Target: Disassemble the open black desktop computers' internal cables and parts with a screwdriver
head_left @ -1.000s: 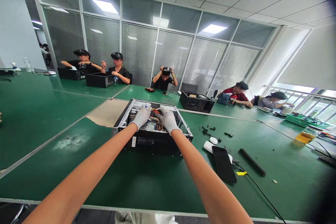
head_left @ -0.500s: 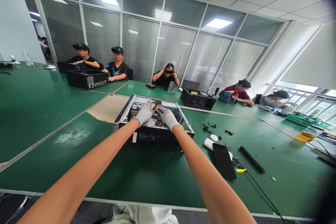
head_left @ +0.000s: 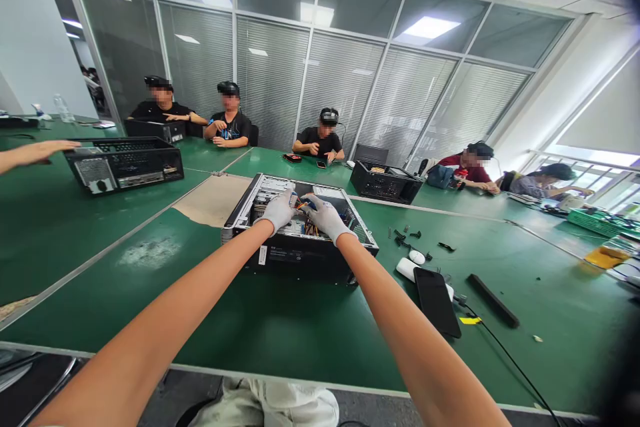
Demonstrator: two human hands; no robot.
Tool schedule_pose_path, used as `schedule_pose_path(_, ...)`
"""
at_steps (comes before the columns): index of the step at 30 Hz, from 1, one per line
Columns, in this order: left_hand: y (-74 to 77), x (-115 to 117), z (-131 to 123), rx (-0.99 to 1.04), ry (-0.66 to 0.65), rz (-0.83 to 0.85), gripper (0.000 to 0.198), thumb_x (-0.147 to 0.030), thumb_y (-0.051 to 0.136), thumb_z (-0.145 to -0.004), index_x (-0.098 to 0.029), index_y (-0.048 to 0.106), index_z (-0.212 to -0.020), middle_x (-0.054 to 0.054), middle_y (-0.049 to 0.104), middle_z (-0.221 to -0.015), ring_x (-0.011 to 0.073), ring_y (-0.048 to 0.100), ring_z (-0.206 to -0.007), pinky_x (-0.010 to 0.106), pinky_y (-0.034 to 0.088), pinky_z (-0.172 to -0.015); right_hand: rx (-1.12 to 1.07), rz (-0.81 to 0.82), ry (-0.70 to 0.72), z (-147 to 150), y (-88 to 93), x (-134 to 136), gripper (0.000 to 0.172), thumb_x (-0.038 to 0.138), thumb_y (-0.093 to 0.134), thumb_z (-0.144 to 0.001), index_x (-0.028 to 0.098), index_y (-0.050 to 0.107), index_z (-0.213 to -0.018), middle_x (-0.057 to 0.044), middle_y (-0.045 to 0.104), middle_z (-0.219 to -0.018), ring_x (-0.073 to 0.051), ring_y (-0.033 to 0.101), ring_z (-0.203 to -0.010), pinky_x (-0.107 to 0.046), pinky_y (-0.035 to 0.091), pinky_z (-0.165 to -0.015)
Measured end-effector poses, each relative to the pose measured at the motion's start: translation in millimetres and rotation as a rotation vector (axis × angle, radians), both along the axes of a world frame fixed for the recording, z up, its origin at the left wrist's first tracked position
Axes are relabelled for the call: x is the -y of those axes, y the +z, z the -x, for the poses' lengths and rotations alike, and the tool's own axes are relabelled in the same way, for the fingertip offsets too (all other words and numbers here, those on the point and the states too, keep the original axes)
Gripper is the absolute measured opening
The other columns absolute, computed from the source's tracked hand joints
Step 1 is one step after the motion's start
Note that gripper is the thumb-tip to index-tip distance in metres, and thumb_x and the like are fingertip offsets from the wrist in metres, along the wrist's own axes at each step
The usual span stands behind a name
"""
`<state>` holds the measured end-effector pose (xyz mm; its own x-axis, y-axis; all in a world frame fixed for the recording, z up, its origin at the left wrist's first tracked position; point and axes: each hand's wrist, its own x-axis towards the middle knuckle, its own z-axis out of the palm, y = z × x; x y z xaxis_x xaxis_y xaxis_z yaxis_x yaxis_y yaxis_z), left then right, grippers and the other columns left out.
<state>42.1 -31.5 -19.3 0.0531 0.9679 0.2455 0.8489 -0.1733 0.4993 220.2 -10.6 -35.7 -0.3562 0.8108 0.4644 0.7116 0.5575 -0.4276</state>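
An open black desktop computer case (head_left: 305, 257) lies flat on the green table (head_left: 280, 327) in front of me. Both my arms reach into it from above. My left hand (head_left: 277, 211), in a white glove, and my right hand (head_left: 326, 216), also gloved, meet fingertip to fingertip over a bundle of orange, yellow and blue wires (head_left: 301, 204) in the middle of the case. Each hand appears to pinch these wires. What lies under the palms is hidden.
Right of the case lie small black parts (head_left: 404, 237), a white mouse (head_left: 415, 257), a black phone (head_left: 437, 301), a black bar (head_left: 493, 309) and a thin cable. Another person's hand (head_left: 44, 149) touches a second case (head_left: 125, 163) at left. Several people sit along the far side.
My hands stay on the wires in the case. The black case at left has slid closer along the table, and another person's hand now shows beside it. The middle person lowered both hands.
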Motion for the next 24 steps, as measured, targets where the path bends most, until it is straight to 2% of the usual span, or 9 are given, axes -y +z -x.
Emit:
schedule_pose_path(5, -3.0, -3.0, 0.3, -0.022, -0.032, -0.019, 0.061, -0.032, 0.073, -0.083, -0.016, 0.05, -0.137, 0.018, 0.068, -0.128, 0.0302, 0.063, -0.122, 0.033, 0.045, -0.098, -0.052, 0.018, 0.067, -0.3, -0.8, -0.6, 0.028, 0.026, 0.054, -0.095, 0.028, 0.066, -0.121, -0.001, 0.072, -0.121, -0.019, 0.065, -0.11, -0.032, 0.048, -0.101)
schedule_pose_path(11, -2.3, -0.5, -0.2, -0.034, -0.039, 0.024, 0.051, -0.034, 0.074, -0.082, -0.018, 0.053, -0.126, 0.016, 0.071, -0.118, 0.0305, 0.067, -0.112, 0.034, 0.049, -0.09, -0.076, 0.047, 0.102, -1.4, -6.4, -6.1, 0.028, 0.026, 0.054, -0.095, 0.028, 0.067, -0.119, -0.001, 0.073, -0.116, -0.018, 0.066, -0.107, -0.032, 0.048, -0.099)
schedule_pose_path(24, 2.8, 5.3, -2.8, -0.061, -0.037, 0.023, 0.043, -0.033, 0.068, -0.086, -0.016, 0.053, -0.123, 0.017, 0.07, -0.117, 0.0309, 0.067, -0.111, 0.035, 0.049, -0.09, -0.07, 0.072, 0.074, -0.9, -5.3, -4.7, 0.027, 0.027, 0.054, -0.096, 0.03, 0.067, -0.119, 0.0, 0.074, -0.117, -0.019, 0.066, -0.109, -0.034, 0.048, -0.102)
